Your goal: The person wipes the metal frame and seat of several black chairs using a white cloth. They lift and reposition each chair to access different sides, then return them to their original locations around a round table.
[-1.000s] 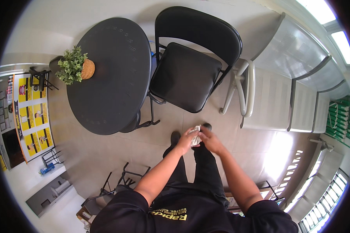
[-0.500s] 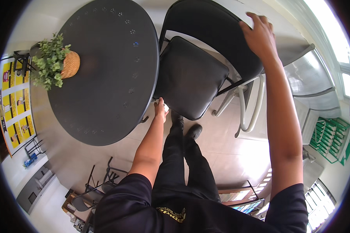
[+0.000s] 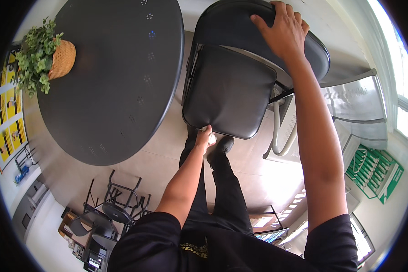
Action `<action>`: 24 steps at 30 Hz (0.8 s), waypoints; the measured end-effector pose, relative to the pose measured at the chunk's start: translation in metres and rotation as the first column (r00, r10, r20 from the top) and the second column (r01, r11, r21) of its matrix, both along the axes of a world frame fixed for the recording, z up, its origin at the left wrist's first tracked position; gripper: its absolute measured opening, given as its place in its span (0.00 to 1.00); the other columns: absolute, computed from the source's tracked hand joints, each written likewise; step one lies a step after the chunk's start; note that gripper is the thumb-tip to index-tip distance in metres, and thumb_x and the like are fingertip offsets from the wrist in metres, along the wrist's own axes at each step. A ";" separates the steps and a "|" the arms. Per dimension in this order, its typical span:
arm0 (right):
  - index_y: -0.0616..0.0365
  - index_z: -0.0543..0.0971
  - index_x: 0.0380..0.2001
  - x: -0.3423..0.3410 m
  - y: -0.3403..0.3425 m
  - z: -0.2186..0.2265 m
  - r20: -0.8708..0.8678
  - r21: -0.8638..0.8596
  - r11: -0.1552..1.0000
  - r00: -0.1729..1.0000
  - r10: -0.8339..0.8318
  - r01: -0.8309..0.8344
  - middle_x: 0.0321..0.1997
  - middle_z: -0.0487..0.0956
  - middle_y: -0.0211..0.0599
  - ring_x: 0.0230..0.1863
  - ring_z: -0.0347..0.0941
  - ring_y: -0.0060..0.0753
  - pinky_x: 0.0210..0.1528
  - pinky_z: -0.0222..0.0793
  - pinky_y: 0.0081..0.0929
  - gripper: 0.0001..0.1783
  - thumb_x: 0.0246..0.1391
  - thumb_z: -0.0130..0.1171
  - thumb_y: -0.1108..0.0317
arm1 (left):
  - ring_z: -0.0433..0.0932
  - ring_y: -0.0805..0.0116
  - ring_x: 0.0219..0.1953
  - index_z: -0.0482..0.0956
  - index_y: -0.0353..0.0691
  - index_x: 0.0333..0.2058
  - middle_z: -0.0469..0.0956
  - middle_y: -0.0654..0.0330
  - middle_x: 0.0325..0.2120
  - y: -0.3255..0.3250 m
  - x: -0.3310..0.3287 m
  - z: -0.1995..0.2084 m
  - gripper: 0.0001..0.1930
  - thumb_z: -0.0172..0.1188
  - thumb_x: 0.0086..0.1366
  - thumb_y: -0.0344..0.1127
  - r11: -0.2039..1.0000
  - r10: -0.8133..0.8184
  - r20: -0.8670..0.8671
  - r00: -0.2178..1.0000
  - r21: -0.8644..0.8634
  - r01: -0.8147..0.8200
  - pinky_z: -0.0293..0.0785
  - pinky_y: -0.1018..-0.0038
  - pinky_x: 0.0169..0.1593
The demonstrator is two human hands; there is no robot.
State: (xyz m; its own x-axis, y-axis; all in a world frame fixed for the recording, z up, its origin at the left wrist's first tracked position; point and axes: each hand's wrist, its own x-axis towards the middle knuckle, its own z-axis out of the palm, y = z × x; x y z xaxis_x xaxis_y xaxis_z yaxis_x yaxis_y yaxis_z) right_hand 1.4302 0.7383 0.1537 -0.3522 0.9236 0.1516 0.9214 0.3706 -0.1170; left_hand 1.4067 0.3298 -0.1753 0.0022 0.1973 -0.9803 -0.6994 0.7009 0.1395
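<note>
A black folding chair [image 3: 231, 93] with a padded seat and a curved backrest stands in front of me. My right hand [image 3: 285, 34] lies over the top of the backrest, fingers hooked across its upper rim and thumb spread on the near face. At the seat's front edge, my left hand [image 3: 206, 138] is closed around a crumpled white cloth or tissue [image 3: 212, 138], its thumb at the padding's edge. Most of the cloth is hidden in the fingers. My left fingertips under the seat edge do not show.
A round black table [image 3: 109, 81] carries a potted plant [image 3: 61, 59] on the left. Metal bench seats [image 3: 356, 102] and a green rack [image 3: 374, 172] stand at right. Several dark chairs [image 3: 118, 211] are behind on the left. My shoe [image 3: 225, 144] is just below the seat.
The chair has turned and now stands apart from the table edge. My right hand has come onto the backrest's top rim, and my left hand has moved right with the seat's front edge.
</note>
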 end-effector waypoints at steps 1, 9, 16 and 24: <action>0.60 0.73 0.57 -0.003 -0.006 0.001 -0.010 0.010 0.999 0.999 0.043 -0.043 0.57 0.74 0.47 0.62 0.67 0.52 0.66 0.57 0.52 0.35 0.57 0.64 0.45 | 0.84 0.64 0.38 0.74 0.45 0.51 0.82 0.60 0.38 -0.010 -0.005 -0.006 0.22 0.65 0.69 0.53 0.978 -0.207 -0.060 0.976 0.010 0.208 0.81 0.58 0.43; 0.58 0.75 0.53 0.012 -0.018 -0.012 -0.062 0.194 0.976 0.992 0.111 -0.097 0.52 0.76 0.44 0.58 0.69 0.49 0.63 0.59 0.49 0.32 0.54 0.66 0.46 | 0.67 0.37 0.65 0.60 0.25 0.66 0.66 0.32 0.63 0.126 -0.108 0.099 0.36 0.62 0.71 0.46 0.821 0.043 -0.969 0.245 0.174 0.544 0.64 0.54 0.67; 0.58 0.76 0.52 0.013 -0.018 -0.017 -0.097 0.189 0.977 0.989 0.115 -0.095 0.51 0.76 0.43 0.58 0.70 0.48 0.63 0.58 0.49 0.31 0.54 0.67 0.46 | 0.75 0.37 0.53 0.67 0.30 0.56 0.76 0.39 0.49 0.229 -0.098 0.037 0.26 0.64 0.68 0.40 0.881 -0.013 -0.993 -0.113 -0.065 0.468 0.71 0.50 0.57; 0.57 0.76 0.50 0.015 -0.020 -0.023 -0.210 0.213 0.972 0.966 0.149 -0.104 0.49 0.77 0.42 0.57 0.71 0.47 0.63 0.59 0.50 0.29 0.53 0.68 0.49 | 0.78 0.35 0.52 0.72 0.32 0.50 0.79 0.37 0.48 0.167 -0.132 -0.020 0.21 0.60 0.71 0.45 0.761 -0.320 -0.943 0.089 -0.200 0.617 0.73 0.50 0.54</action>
